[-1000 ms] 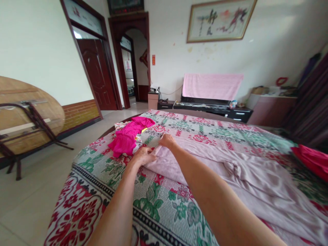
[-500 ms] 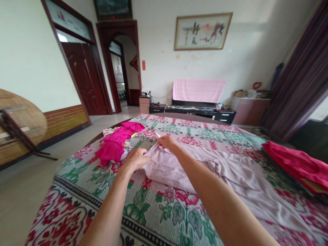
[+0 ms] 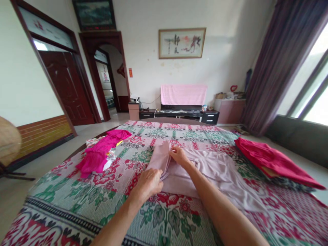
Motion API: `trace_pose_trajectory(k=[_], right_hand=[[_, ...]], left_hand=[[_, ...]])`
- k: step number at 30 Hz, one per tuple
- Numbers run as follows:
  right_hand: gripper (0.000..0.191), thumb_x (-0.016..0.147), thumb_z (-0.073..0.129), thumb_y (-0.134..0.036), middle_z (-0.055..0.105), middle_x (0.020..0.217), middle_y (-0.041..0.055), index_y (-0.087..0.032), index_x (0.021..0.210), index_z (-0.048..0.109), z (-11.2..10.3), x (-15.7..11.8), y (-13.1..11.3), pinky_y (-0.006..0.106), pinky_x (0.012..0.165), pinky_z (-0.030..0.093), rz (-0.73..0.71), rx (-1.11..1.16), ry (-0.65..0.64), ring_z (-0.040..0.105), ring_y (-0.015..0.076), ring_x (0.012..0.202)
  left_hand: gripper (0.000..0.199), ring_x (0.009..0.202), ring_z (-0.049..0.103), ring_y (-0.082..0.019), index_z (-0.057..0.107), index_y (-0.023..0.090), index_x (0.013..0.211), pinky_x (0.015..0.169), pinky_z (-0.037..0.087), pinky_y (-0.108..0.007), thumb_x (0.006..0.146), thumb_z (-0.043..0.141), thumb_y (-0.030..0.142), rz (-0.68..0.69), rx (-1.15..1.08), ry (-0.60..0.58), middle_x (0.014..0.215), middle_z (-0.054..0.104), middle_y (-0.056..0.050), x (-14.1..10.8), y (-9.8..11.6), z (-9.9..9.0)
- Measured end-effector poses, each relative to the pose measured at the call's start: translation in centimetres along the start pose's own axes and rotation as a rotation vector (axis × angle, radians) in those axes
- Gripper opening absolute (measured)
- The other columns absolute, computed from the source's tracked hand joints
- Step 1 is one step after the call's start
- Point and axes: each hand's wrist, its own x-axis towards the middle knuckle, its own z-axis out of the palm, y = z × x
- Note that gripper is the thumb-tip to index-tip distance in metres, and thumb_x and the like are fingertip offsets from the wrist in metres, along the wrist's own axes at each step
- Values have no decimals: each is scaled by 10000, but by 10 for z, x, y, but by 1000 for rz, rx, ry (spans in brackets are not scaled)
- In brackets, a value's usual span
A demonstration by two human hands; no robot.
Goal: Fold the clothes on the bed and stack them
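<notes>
A long, pale pink, soft cloth garment lies in the middle of a dark-rimmed bench draped with a red, green and white flowered cover, its left end doubled over toward the right. For a neat fold, both hands would do best to keep the turned edge level and straight; smoothing the wrinkles on the right side should also help. The left hand, nearer, grasps the near end of the folded edge with curled fingers, knuckles up. The right hand, farther away, has its fingertips pinched on the same edge. Both forearms reach in from the near side, the right one passing above the garment. Bright magenta clothing lies left, folded red fabric right.
</notes>
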Motion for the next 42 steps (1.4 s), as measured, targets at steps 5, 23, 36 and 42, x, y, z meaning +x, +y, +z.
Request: trace_pose_trajectory(k=[5,23,36,42], right_hand=[[423,786,560,-256,702,776,46,-138,1191,582,4,-5,5,242,634,461,-92,-286,112,635,168,702],[440,728,516,-121,697,863,46,-143,1150,640,-13,-2,0,223,672,418,-148,-359,90,608,157,767],[444,668,535,-118,682,831,48,-151,1093,660,-20,-5,2,237,669,419,-125,-443,64,594,173,756],[426,699,539,-107,640,1064,151,-109,1111,647,-17,-5,12,283,839,436,-230,-589,136,594,218,953]], left_hand=[[239,926,652,-261,651,228,934,761,464,-329,750,508,284,61,20,-29,947,702,-115,1,-2,8],[212,793,656,-204,686,214,877,667,419,-269,774,506,258,93,-125,5,844,726,-72,-3,19,-6],[307,665,616,-145,730,187,803,592,360,-237,838,479,361,-73,-339,214,709,697,-37,10,-6,-4],[289,737,620,-186,716,206,745,619,363,-244,784,550,438,-309,-212,244,713,693,-51,15,-42,1]])
